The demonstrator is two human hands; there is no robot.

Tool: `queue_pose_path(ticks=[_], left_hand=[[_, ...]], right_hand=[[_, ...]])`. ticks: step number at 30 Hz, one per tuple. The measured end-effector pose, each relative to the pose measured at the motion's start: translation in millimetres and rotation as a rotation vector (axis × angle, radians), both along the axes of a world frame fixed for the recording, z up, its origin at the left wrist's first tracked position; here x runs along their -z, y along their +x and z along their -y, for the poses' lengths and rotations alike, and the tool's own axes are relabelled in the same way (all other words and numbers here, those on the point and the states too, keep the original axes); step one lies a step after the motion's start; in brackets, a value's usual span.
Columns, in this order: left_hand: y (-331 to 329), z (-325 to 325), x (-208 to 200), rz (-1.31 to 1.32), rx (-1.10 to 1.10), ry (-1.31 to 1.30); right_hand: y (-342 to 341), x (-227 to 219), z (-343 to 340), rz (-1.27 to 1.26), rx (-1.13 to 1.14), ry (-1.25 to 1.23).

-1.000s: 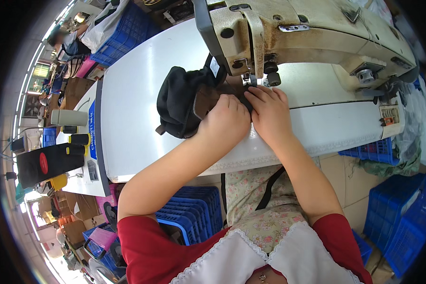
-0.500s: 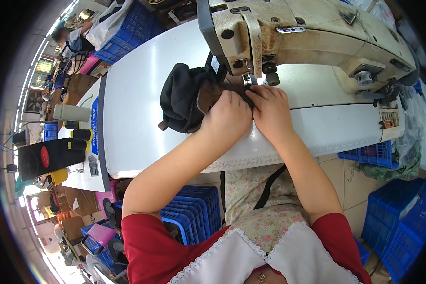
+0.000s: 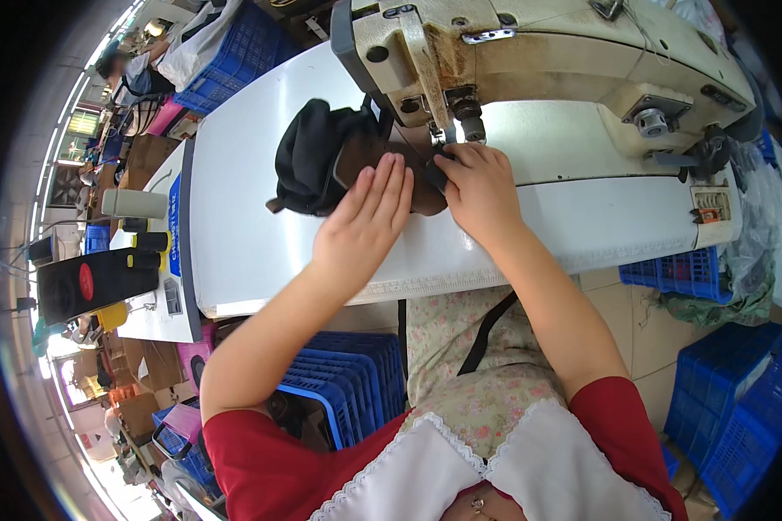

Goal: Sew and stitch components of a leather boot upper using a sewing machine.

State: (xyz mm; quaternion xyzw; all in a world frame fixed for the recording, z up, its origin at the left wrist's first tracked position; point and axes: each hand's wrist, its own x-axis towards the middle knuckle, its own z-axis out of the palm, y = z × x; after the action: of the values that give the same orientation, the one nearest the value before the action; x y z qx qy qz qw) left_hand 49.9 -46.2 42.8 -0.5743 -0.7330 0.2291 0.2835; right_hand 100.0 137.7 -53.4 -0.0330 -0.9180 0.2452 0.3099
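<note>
A soft black and brown cloth piece (image 3: 308, 156), perhaps a cap, lies bunched on the white sewing table left of the needle area. Its brown part (image 3: 427, 195) reaches toward the presser foot (image 3: 440, 135) of the sewing machine (image 3: 547, 69). My left hand (image 3: 365, 213) rests flat on the brown part with its fingers straight and side by side. With bent fingers, my right hand (image 3: 480, 187) pinches the black edge (image 3: 436, 172) of the cloth just in front of the presser foot. The right fingertips partly hide that edge.
The sewing table (image 3: 243, 156) curves away to the left, beside another table with thread cones (image 3: 150, 241). Blue crates stand below at my left (image 3: 347, 382) and at the right (image 3: 725, 382). Clear plastic bags (image 3: 760, 217) hang past the table's right end. A person (image 3: 135, 74) sits far left.
My left hand has moved left and flattened out, away from the right hand. The cloth has shifted left and slightly away from me. My right hand stays near the presser foot.
</note>
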Motion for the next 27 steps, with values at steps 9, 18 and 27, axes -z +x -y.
queue_pose_path(ticks=[9,18,27], left_hand=[[-26.2,-6.5,-27.8,0.013,0.136,-0.169],[-24.3,-14.9,-40.6,0.075,0.118,-0.191],[-13.0,-19.1,-17.2,-0.028,-0.074,-0.315]], right_hand=[[24.1,-25.3,32.5,-0.132,-0.179,-0.094],[13.7,-21.4,47.2,-0.157,-0.109,-0.172],[22.0,-21.9,38.2,-0.164,-0.242,-0.164]])
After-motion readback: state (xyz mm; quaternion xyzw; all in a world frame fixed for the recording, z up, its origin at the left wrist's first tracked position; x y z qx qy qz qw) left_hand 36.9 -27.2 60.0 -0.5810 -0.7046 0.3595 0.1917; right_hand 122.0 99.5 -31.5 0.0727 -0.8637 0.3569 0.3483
